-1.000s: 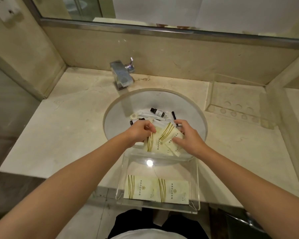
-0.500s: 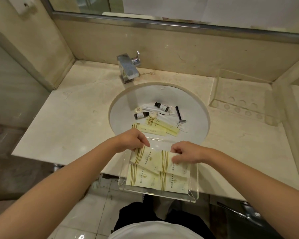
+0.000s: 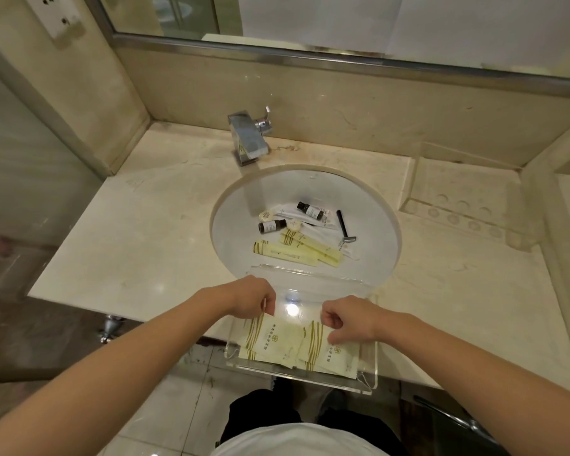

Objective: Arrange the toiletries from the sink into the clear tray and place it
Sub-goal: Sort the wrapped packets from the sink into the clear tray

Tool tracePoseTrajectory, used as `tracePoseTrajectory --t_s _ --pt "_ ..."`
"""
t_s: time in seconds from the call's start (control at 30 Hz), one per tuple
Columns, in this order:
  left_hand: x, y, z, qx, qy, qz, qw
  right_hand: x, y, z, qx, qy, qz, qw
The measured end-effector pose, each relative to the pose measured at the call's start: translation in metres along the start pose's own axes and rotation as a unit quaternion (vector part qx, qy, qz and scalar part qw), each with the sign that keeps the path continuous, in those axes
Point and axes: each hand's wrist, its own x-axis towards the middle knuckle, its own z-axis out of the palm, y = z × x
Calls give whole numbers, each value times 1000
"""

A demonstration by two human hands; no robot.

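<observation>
Now that the packets (image 3: pixel 278 340) have come from the sink (image 3: pixel 231 205) into the tray (image 3: pixel 369 366), both hands, left hand (image 3: pixel 254 299) and right hand (image 3: pixel 349 319), pinch them flat, with bottles (image 3: pixel 272 226) and razor (image 3: pixel 344 225) left to fetch.

Both my hands out of sink (image 3: pixel 306 222), now over clear tray (image 3: pixel 369 366) at 6 o'clock of basin. Flat cream packets (image 3: pixel 273 340) I pinched above sink a second ago now lying in tray on top of earlier pair, overlapping, slightly skewed. My left hand (image 3: pixel 250 297) pinching packet top corner at tray's 10 o'clock; my right hand (image 3: pixel 346 319) curled on second packet (image 3: pixel 329 350) at 2 o'clock. Long yellow sachets (image 3: pixel 293 250) and small bottles (image 3: pixel 272 226) in basin now uncovered.
</observation>
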Motion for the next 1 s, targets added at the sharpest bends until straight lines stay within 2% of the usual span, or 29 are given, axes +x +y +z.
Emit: tracePoseTrajectory --t_s 0.23,0.33,0.5,0.77,0.83,1.0 --pt "3 8 7 182 -22 17 983 1 -6 2 -42 0 -45 998" --pt "4 11 6 201 -22 30 979 1 -10 0 -37 19 -57 997" --pt "9 10 5 168 -29 49 984 4 -14 0 -30 40 -52 997" --pt "11 11 1 138 -36 58 988 11 -15 2 -36 22 -51 998" --pt "14 10 -5 113 2 63 992 11 -15 -4 -18 52 -58 997" --pt "22 11 -35 -17 112 79 990 16 -11 -29 48 197 -49 978"
